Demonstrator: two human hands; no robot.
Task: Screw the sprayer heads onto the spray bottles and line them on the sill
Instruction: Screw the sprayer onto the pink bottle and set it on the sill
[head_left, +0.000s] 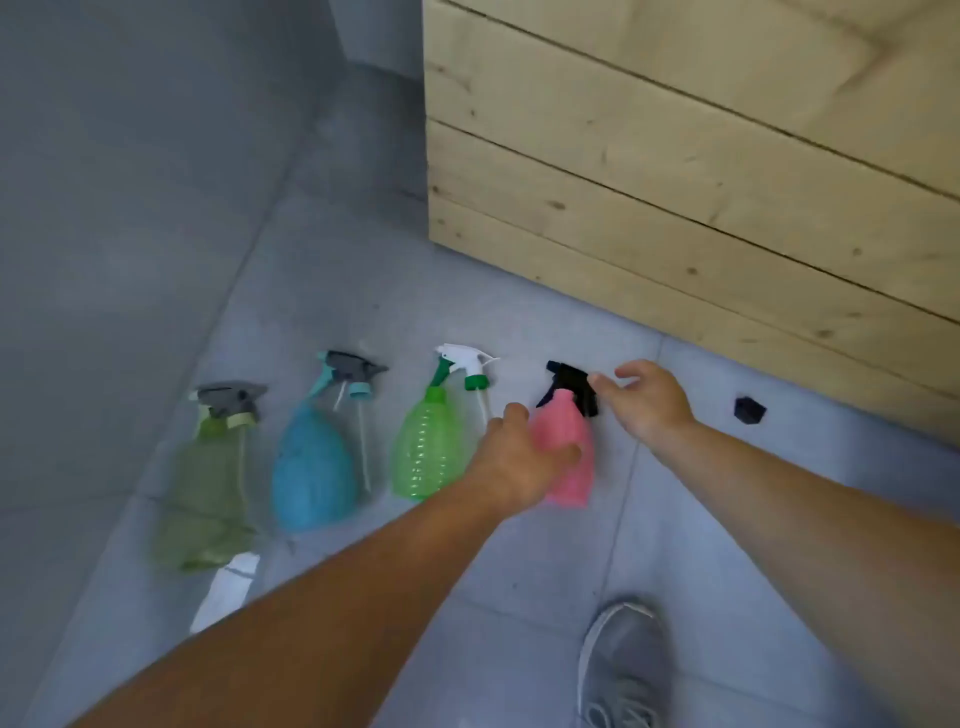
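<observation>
Several spray bottles lie in a row on the grey tiled floor. My left hand (519, 462) wraps around the pink bottle (563, 457). My right hand (649, 400) has its fingertips at the black sprayer head (569, 387) by that bottle's neck; its fingers are apart. Left of it lies a bright green bottle (426, 452) with a white and green sprayer head (465, 364) loose beside its neck. Further left are a blue bottle (311, 467) with a grey and teal sprayer head (348, 371), and an olive green bottle (208, 499) with a grey sprayer head (228, 397).
A pale wooden plank box (675, 171) stands at the back right, close behind the bottles. A small black piece (749, 409) lies on the floor right of my right hand. My grey shoe (623, 670) is at the bottom. A grey wall (130, 182) rises on the left.
</observation>
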